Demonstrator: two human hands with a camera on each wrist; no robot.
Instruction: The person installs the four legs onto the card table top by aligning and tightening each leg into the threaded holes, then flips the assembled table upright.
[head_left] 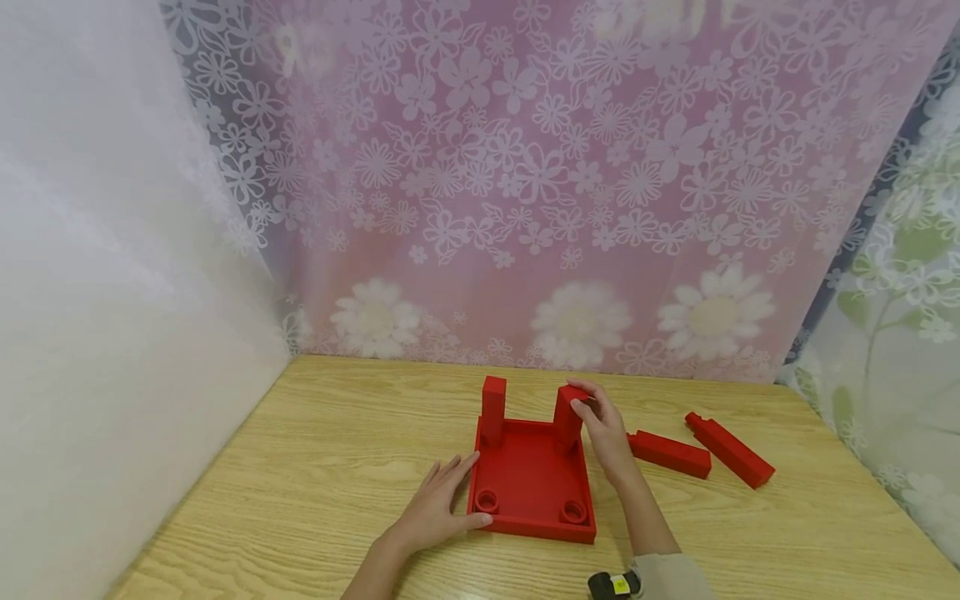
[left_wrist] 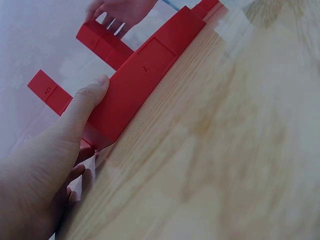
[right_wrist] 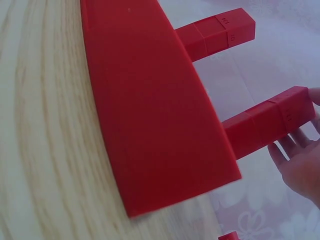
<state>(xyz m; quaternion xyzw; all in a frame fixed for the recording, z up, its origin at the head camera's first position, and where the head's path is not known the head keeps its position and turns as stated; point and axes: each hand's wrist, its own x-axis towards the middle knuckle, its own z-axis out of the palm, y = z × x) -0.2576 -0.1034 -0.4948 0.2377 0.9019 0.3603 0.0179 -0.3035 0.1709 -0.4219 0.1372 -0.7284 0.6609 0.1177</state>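
Observation:
A shallow red tray-like base [head_left: 528, 479] with raised walls lies on the table. Two square red posts stand at its far corners, the left post [head_left: 492, 408] upright and the right post [head_left: 567, 417] tilted slightly. My right hand [head_left: 603, 425] pinches the top of the right post between thumb and fingers. At the base's near left corner, my left hand [head_left: 442, 504] rests with its thumb on the front wall and its spread fingers along the left side. Round sockets show at the near corners, a left socket [head_left: 487, 501] and a right socket [head_left: 573, 512].
Right of the base, two more red posts with narrow notched ends lie on the wooden table [head_left: 337, 467]: a nearer post [head_left: 671, 455] and a farther-right post [head_left: 731, 450]. A flowered curtain [head_left: 525, 208] hangs behind the table. White cloth covers the left side.

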